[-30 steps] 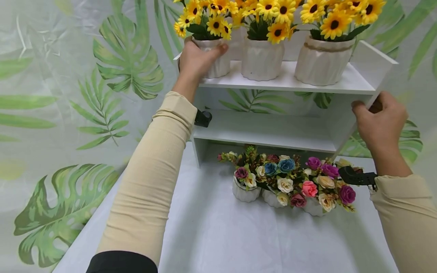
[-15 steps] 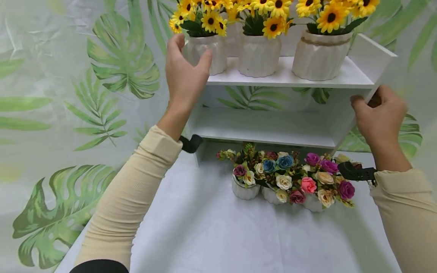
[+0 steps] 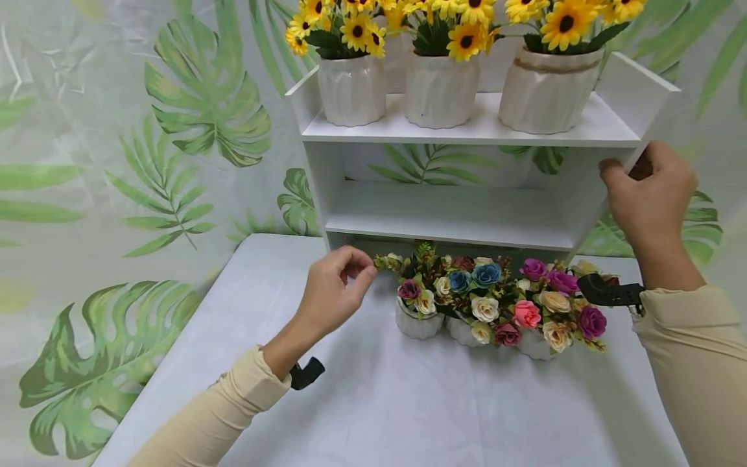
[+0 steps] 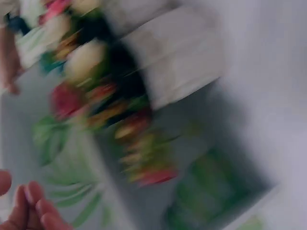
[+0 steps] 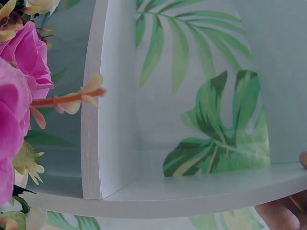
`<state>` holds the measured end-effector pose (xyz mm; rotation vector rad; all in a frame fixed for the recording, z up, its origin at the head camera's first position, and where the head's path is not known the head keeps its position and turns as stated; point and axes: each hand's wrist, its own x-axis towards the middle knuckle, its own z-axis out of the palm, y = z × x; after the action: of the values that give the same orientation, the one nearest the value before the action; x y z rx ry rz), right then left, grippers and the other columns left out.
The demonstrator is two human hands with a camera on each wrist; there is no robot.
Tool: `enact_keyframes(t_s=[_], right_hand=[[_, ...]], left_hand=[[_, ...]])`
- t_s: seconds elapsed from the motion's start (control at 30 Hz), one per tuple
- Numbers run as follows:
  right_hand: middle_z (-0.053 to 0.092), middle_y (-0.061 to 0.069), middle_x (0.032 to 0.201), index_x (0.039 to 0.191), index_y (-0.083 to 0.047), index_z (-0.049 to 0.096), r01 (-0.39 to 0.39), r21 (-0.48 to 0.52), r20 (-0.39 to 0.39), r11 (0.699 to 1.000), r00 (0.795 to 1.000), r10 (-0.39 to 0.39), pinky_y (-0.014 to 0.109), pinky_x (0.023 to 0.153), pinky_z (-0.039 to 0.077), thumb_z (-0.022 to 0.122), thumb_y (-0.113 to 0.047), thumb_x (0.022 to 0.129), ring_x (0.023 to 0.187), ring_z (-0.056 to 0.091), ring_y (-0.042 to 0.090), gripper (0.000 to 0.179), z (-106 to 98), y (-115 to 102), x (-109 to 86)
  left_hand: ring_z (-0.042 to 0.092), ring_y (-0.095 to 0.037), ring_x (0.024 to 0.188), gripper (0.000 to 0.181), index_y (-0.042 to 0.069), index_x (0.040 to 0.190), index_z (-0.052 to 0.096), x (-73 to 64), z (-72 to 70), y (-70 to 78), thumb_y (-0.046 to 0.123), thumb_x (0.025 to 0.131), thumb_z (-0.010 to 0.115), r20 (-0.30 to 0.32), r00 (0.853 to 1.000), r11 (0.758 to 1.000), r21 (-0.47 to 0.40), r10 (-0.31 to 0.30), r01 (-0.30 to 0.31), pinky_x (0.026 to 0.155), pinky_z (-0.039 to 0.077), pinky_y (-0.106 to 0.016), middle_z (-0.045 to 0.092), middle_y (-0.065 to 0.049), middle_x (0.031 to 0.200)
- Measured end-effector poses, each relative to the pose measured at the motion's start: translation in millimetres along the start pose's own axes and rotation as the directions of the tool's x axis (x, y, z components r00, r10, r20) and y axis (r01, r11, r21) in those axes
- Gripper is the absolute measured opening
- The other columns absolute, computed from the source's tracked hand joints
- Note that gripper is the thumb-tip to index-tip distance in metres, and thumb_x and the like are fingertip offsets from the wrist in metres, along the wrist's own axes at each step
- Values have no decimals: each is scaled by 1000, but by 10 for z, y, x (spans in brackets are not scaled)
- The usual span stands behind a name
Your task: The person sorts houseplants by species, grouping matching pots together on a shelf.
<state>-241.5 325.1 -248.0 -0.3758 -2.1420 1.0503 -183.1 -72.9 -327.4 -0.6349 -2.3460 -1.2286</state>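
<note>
My right hand (image 3: 656, 194) grips the right side panel of a white shelf unit (image 3: 449, 214), thumb on the inner face. In the right wrist view, its fingers (image 5: 283, 213) show outside that panel. Over the table, left of the rose pots, my left hand (image 3: 334, 290) hangs with loosely curled fingers and holds nothing. Nearest to it is a white pot (image 3: 418, 322) of artificial roses, its sprig reaching toward my fingertips. The left wrist view is blurred, with the left fingers (image 4: 36, 203) at its lower left corner.
Three white ribbed pots of yellow sunflowers, including the left pot (image 3: 352, 91), stand on the top shelf. Several artificial roses (image 3: 486, 309) in white pots stand in front of the unit's foot. A white cloth covers the table (image 3: 397, 402); leaf-patterned fabric (image 3: 210, 91) hangs behind.
My left hand has let go of the left sunflower pot and come down toward the table, left of the rose pots. My right hand keeps its grip on the side panel.
</note>
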Motion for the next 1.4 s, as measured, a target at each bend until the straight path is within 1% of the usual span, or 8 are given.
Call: enact_keyframes(t_s=[0.13, 0.33, 0.4, 0.67, 0.87, 1.0, 1.27, 1.4], right_hand=[[69, -7, 126, 130, -23, 65, -2, 2, 10, 1000, 1000, 2, 21, 98, 51, 61, -30, 92, 92, 58, -12, 39, -1, -18, 1], [69, -7, 125, 130, -23, 65, -19, 13, 15, 1000, 1000, 19, 20, 98, 51, 62, -30, 91, 92, 58, -12, 39, -5, -15, 5], [69, -7, 127, 130, -23, 65, -25, 14, 18, 1000, 1000, 25, 21, 99, 51, 61, -30, 92, 94, 59, -12, 39, -7, -13, 7], [69, -4, 128, 130, -23, 65, 4, -2, 3, 1000, 1000, -4, 21, 99, 51, 61, -30, 92, 92, 59, -13, 39, -8, -10, -8], [70, -8, 122, 129, -23, 66, 6, 0, -1, 1000, 1000, -6, 17, 95, 51, 61, -30, 92, 86, 56, -15, 38, -13, -16, -20], [70, -6, 126, 129, -24, 66, 3, 1, 0, 1000, 1000, -3, 21, 99, 51, 61, -30, 92, 90, 58, -14, 39, -9, -19, -18], [70, -8, 123, 128, -23, 66, 5, 1, -12, 1000, 1000, -5, 20, 98, 51, 61, -31, 91, 87, 57, -16, 38, -11, -11, -12], [70, -9, 123, 129, -23, 66, -7, 9, 8, 1000, 1000, 7, 20, 98, 51, 61, -31, 91, 90, 58, -13, 39, 4, -10, -13]], left_hand=[[61, -14, 85, 10, 10, 99, 69, -229, 196, -269, 16, 91, 68, 159, 969, 982, 52, -187, 181, 72, 49, -26, 70, -2, 93], [63, -28, 108, 27, 8, 115, 65, -346, 488, -625, 22, 92, 68, 358, 855, 918, 18, -376, 397, 88, 53, -41, 68, -7, 116], [61, -30, 114, 36, 6, 122, 62, -347, 578, -710, 23, 91, 69, 393, 828, 902, 9, -399, 431, 93, 52, -44, 65, -10, 123], [51, -35, 132, 81, 4, 146, 41, -206, 834, -779, 30, 81, 80, 478, 802, 918, 27, -359, 395, 108, 44, -51, 50, -16, 146], [42, -30, 142, 88, 17, 152, 35, -114, 1022, -797, 19, 79, 84, 572, 744, 825, -193, -345, 531, 118, 34, -50, 46, -8, 151], [39, -29, 145, 89, 18, 150, 35, -95, 1125, -810, 12, 77, 85, 584, 742, 780, -275, -329, 562, 121, 28, -51, 47, -7, 151], [44, -23, 141, 91, 22, 149, 37, -69, 1205, -784, -1, 75, 83, 566, 802, 797, -387, -191, 463, 122, 28, -45, 51, -4, 148], [47, -21, 139, 92, 25, 148, 38, -73, 1218, -792, -2, 73, 84, 562, 804, 800, -383, -195, 462, 121, 31, -43, 52, -1, 146]])
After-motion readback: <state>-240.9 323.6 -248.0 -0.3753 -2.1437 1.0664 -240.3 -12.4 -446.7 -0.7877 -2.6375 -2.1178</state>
